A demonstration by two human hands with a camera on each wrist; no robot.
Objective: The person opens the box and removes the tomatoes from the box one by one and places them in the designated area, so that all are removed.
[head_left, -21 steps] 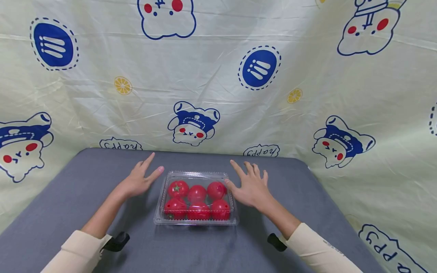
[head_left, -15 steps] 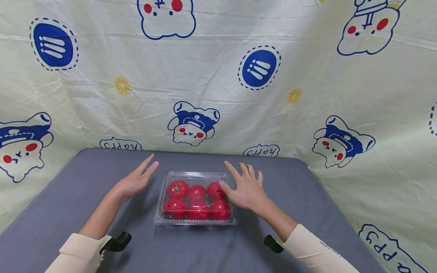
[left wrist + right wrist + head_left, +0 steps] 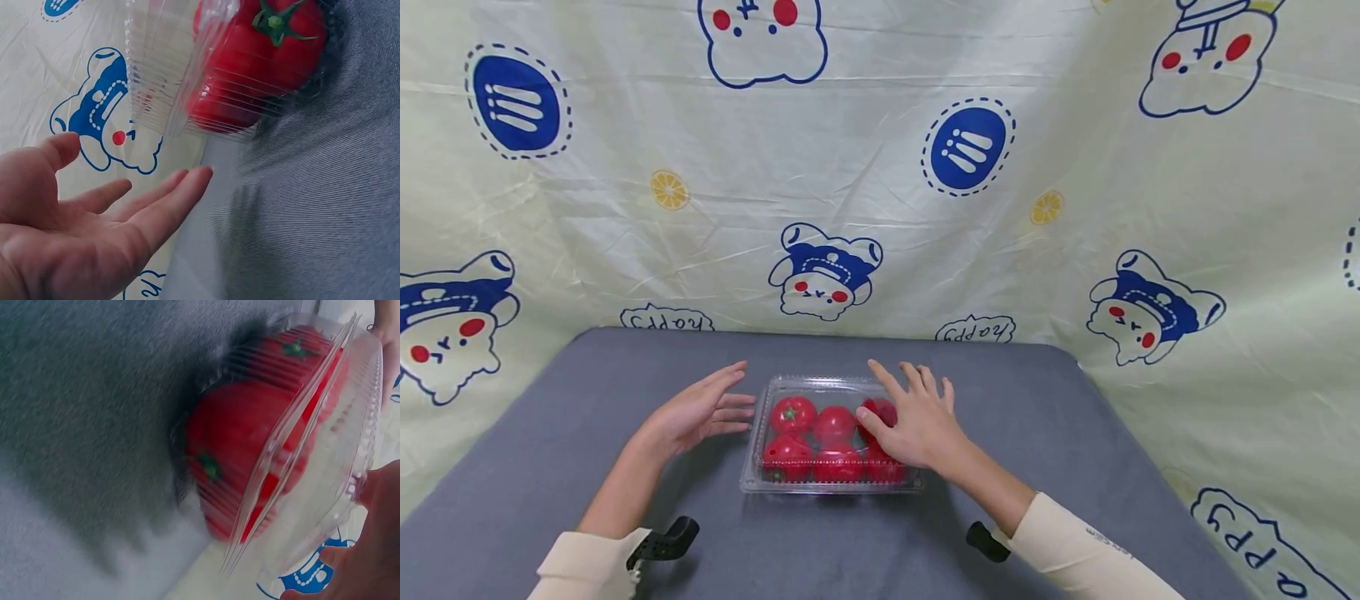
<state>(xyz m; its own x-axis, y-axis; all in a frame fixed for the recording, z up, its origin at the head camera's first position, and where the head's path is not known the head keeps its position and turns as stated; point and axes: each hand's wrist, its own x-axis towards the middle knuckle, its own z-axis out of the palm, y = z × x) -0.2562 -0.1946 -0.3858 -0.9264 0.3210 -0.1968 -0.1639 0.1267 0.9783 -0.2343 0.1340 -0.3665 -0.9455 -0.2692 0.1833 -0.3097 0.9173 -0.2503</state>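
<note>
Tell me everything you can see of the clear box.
The box looks like thin clear plastic, with ribbed sides and a lid down over six red tomatoes, set in two rows of three. It sits flat on the gray table, long side toward the person. The right hand is over its right end; contact is unclear. The left hand is beside its left end, apart.

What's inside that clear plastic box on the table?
Inside the clear box are six red tomatoes in two rows of three. In the head view, the right hand partly covers the two at the right end; all the tomatoes' undersides are hidden.
</note>
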